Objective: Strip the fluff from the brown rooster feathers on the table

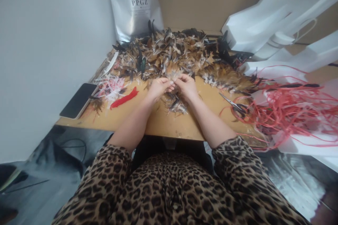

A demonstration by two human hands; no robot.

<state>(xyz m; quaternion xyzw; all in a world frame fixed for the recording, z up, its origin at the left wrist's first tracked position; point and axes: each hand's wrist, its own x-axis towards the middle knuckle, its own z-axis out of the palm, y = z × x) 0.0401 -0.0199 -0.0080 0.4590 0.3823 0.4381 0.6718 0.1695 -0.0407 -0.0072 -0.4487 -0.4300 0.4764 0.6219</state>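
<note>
The left hand (161,88) and right hand (185,85) meet above the table (171,126), thumbs and fingers pinching a tan feather tuft (171,70); the fingers cover its base, and its tips blur into the feather pile (154,54) behind. Loose feathers (177,107) below are partly hidden by the hands. The scissors' (233,104) handles are hard to separate from the tangled red strips (290,112), while the silver bag (134,7) is cut off at the top.

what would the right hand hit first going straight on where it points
The right hand would probably meet the left hand, just across from it; whether they already touch is unclear.
</note>
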